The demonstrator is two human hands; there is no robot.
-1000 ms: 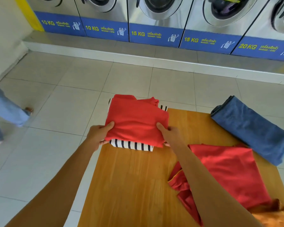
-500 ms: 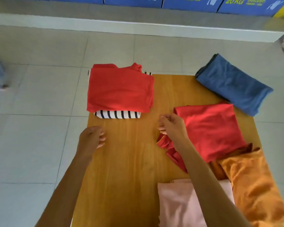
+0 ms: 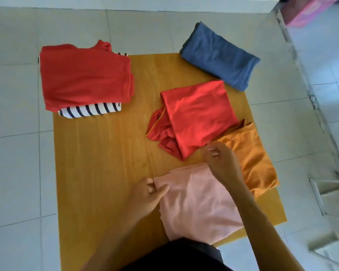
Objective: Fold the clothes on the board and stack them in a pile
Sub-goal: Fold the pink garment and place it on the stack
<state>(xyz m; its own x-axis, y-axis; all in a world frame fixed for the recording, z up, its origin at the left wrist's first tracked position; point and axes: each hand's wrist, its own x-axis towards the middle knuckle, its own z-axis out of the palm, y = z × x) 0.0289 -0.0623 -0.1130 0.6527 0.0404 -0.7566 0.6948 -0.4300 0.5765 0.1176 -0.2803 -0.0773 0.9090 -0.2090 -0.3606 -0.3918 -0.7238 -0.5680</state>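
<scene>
On the wooden board (image 3: 106,163), a folded red garment (image 3: 84,79) lies on a folded striped one (image 3: 90,110) at the far left corner. A loosely folded red garment (image 3: 196,116) sits mid-right, overlapping an orange one (image 3: 256,159). A pink garment (image 3: 198,202) lies at the near edge. My left hand (image 3: 147,194) pinches the pink garment's left corner. My right hand (image 3: 221,161) hovers with curled fingers over the pink garment's far edge, by the red one; whether it grips cloth is unclear. A blue folded garment (image 3: 221,55) rests at the far right corner.
The board stands on a pale tiled floor (image 3: 18,153). A metal frame (image 3: 321,124) runs along the right side, with a pink box (image 3: 309,12) at the top right. My dark clothing (image 3: 176,255) shows at the bottom.
Both hands left the red and striped pile and drew back to the near edge. My left hand took the pink garment's corner. The view tilted down, away from the washing machines.
</scene>
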